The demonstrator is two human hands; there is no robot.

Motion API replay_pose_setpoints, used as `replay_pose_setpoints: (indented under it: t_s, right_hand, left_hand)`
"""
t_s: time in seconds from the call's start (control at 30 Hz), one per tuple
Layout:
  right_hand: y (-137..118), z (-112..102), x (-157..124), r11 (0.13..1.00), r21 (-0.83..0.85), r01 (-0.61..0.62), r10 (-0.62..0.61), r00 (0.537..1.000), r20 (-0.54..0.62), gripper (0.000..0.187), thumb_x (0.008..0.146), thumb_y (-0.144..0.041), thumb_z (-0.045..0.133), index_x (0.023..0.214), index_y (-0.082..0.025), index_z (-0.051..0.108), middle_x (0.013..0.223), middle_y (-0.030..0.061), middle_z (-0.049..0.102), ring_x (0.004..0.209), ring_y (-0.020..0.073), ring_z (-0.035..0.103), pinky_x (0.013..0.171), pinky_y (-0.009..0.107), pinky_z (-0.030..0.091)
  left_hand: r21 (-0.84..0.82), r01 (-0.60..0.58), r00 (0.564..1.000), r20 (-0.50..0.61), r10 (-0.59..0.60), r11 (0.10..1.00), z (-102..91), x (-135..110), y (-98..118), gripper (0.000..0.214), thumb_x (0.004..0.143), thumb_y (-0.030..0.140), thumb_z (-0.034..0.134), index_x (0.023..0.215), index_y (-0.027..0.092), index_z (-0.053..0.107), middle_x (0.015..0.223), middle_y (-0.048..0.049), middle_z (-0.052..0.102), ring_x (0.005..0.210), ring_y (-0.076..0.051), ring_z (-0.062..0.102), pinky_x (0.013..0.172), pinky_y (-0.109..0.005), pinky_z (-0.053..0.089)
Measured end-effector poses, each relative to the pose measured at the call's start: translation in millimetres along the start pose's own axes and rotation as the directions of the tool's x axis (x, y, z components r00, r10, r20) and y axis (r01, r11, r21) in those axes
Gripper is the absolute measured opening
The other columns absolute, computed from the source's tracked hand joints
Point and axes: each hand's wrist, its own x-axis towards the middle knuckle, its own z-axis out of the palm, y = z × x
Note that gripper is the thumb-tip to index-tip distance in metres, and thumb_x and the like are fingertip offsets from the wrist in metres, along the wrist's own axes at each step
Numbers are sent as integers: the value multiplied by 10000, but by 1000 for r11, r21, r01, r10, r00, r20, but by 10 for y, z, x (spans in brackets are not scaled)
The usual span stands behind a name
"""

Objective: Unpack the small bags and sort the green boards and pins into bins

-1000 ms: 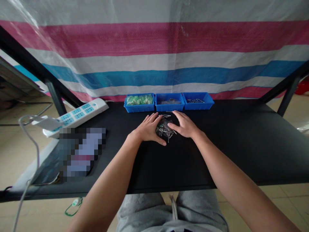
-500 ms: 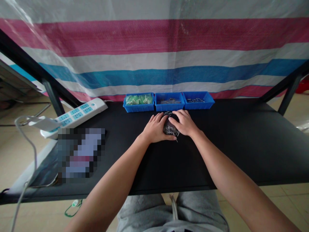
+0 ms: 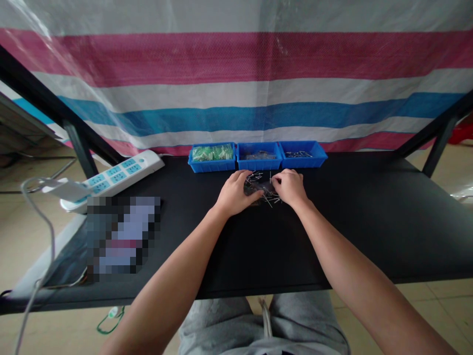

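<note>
A loose heap of thin metal pins, which look like blind rivets, lies on the black table between my hands, with a clear plastic piece or bag among them. Curved round the heap's left side is my left hand, open, its thumb stretched along the near edge. My right hand is on the right side, fingers curled and thumb against the index finger. One pin shows right beside those fingertips; whether they grip it is unclear. Part of the heap is hidden under the left hand.
Behind the heap stand three blue bins: one with green-wrapped pieces, one with small parts, one with metal pins. A power strip with a plugged charger and a blurred flat object lie left on the table.
The heap has spread out between my hands. My right hand has drawn slightly to the right and its fingers have curled in; my left hand has shifted slightly up, its thumb too.
</note>
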Motion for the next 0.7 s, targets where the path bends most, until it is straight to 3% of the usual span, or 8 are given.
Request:
replay_pose_setpoints:
  t_s: [0.17,0.33,0.47,0.57,0.7]
  right_hand:
    - [40,18,15,996,74,-40,41,999,-5,236,850,-253,537,796,-193,759,838,100,694,831,249,612,784,391,444]
    - [57,95,44,978,184,94,-92,996,-20,296,856,-214,519,1056,-164,732,964,118,688,912,246,622,858,370,486]
    - [17,101,47,970,201,139,-148,988,32,307,868,-153,470,1008,-158,744,947,116,706,891,235,649,847,356,498]
    - [-18,74,42,961,252,109,-115,993,9,280,845,-144,496,978,-148,743,908,117,728,823,234,675,807,358,512]
    - [-47,45,39,919,381,104,-109,994,-8,247,838,-188,528,962,-186,742,909,91,750,795,235,694,800,376,526]
  left_hand:
    - [-34,35,996,-82,-37,999,-17,-3,-21,426,845,403,585,1194,159,568,1193,-114,615,1144,-258,578,999,-390,472]
    - [-14,33,994,-108,-34,999,-2,9,-12,336,860,366,557,1119,159,610,1104,-105,639,1059,-243,601,954,-380,490]
    - [25,60,993,-106,-57,998,18,24,-38,269,856,302,536,1044,155,662,1028,-100,655,1006,-239,609,944,-371,492]
    - [70,67,995,-84,-61,995,34,26,-62,306,875,296,509,1085,138,665,1086,-121,660,1053,-258,593,971,-399,476]
    - [119,-7,999,33,3,993,51,10,-45,460,912,411,472,1274,147,574,1346,-138,568,1270,-293,489,1072,-472,391]
